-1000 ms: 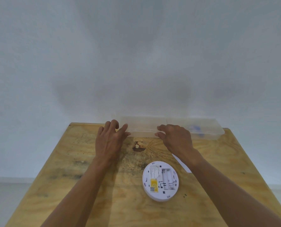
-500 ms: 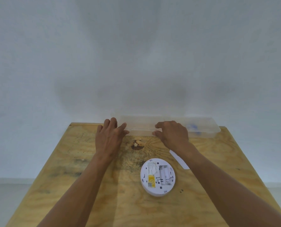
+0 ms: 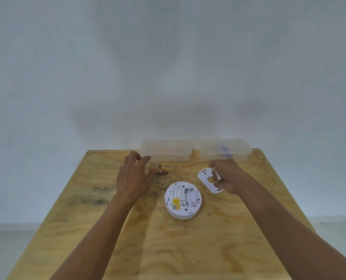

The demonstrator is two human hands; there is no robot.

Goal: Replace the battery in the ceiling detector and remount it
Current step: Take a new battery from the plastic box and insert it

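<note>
A round white detector (image 3: pixel 183 200) lies on its face on the wooden table (image 3: pixel 168 239), its back up, with a yellow label and an open battery bay. My right hand (image 3: pixel 225 175) hovers to its right and grips a small battery (image 3: pixel 216 174) between curled fingers. Under that hand lies a flat white cover plate (image 3: pixel 207 179). My left hand (image 3: pixel 133 175) floats above the table left of the detector, fingers relaxed and holding nothing.
Two clear plastic boxes stand at the table's far edge against the white wall: the left box (image 3: pixel 166 151) and the right box (image 3: pixel 224 151), which shows something blue inside. A dark knot (image 3: pixel 162 170) marks the wood between my hands.
Both hands have drawn back from the clear boxes toward me. My right hand now grips a battery and has moved right, over the cover plate. The left hand has come off the left box.
</note>
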